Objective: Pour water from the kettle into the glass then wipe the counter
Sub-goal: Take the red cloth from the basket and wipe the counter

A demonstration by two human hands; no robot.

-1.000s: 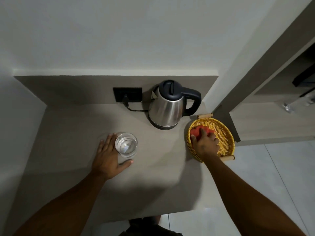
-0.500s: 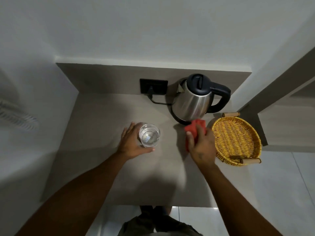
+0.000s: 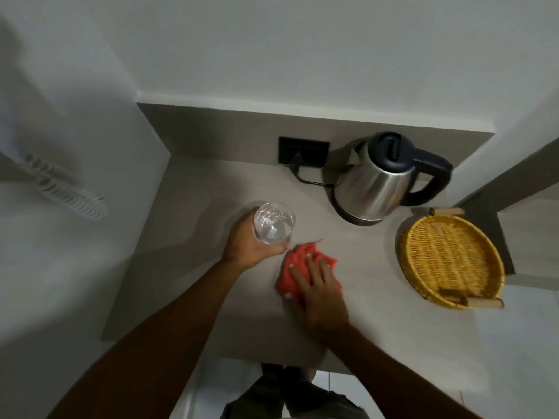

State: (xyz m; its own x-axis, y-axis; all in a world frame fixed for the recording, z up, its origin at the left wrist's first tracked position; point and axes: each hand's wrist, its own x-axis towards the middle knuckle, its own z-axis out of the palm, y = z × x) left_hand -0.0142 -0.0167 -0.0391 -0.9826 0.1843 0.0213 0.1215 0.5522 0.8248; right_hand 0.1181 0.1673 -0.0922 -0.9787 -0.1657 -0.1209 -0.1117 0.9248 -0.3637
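Now I wipe: my right hand [image 3: 317, 293] presses the red cloth [image 3: 298, 267] flat mid-frame on the table [image 3: 211, 207]; my left hand [image 3: 252, 243] holds the glass [image 3: 273, 226]. Next, rub sideways.

The kettle [image 3: 373, 184] at one o'clock has a glossy brushed-metal body with a dark, smooth plastic lid and handle. The glass [image 3: 273, 223] is clear and shiny, the cloth [image 3: 298, 267] soft red fabric. The counter [image 3: 211, 237] looks matt and smooth; the basket [image 3: 450, 257] at three o'clock is rough woven wicker.
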